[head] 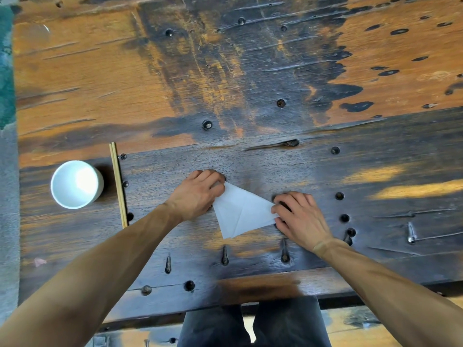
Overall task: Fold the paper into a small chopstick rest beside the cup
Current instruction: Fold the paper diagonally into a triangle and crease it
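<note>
Worn dark wooden table (250,71), my hands folding on it.
I see my left hand (198,194) and right hand (299,216) pinching opposite corners of the folded white paper triangle (240,211); round white cup (76,184) and wooden chopsticks (118,185) lie well left.

We look down on a worn wooden table (250,71), its planks orange-brown in places and stained nearly black in others, studded with dark nail heads and gouges. Patches of light fall on its right side. A grey floor (8,196) borders it on the left.
</note>
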Action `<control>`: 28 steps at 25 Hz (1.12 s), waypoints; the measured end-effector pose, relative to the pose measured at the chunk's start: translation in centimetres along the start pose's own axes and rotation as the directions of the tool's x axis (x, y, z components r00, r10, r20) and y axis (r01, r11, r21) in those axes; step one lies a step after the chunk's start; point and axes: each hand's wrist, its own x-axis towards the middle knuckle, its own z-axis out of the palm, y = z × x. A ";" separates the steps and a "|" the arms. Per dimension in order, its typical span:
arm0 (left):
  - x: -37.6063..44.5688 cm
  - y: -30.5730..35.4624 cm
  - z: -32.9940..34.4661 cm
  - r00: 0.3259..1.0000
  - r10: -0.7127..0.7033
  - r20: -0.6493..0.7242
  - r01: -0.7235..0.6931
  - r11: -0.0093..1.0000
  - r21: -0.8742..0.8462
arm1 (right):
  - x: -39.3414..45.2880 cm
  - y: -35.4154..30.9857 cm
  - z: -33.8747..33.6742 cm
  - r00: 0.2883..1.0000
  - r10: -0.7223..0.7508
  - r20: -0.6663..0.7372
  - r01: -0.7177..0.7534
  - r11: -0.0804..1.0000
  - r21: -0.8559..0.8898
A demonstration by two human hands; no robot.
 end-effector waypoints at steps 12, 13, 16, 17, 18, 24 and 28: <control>-0.3 0.0 0.3 0.998 0.023 -0.064 -0.019 0.998 0.059 | 0.1 -0.5 -0.8 0.972 0.142 0.185 -0.143 0.990 -0.006; -0.5 0.3 0.3 0.997 0.022 -0.078 -0.016 0.997 0.071 | 0.2 -0.6 -0.9 0.968 0.163 0.190 -0.165 0.986 -0.008; -1.0 1.9 0.9 0.993 0.066 -0.102 -0.057 0.995 0.084 | 0.1 -0.5 -1.2 0.966 0.177 0.190 -0.177 0.984 -0.015; -1.2 2.4 1.1 0.990 0.091 -0.110 -0.083 0.993 0.080 | 0.1 -0.5 -1.1 0.965 0.177 0.191 -0.177 0.984 -0.019; -1.3 2.8 1.3 0.985 0.119 -0.122 -0.111 0.991 0.071 | 0.0 -0.5 -1.1 0.965 0.178 0.191 -0.177 0.984 -0.023; -1.8 3.9 2.3 0.949 0.256 -0.186 -0.247 0.967 0.070 | 0.1 -0.3 -1.0 0.955 0.190 0.227 -0.190 0.982 -0.023; -1.7 3.9 2.8 0.944 0.263 -0.201 -0.253 0.965 0.074 | 0.0 -0.1 -1.1 0.950 0.198 0.240 -0.194 0.980 -0.040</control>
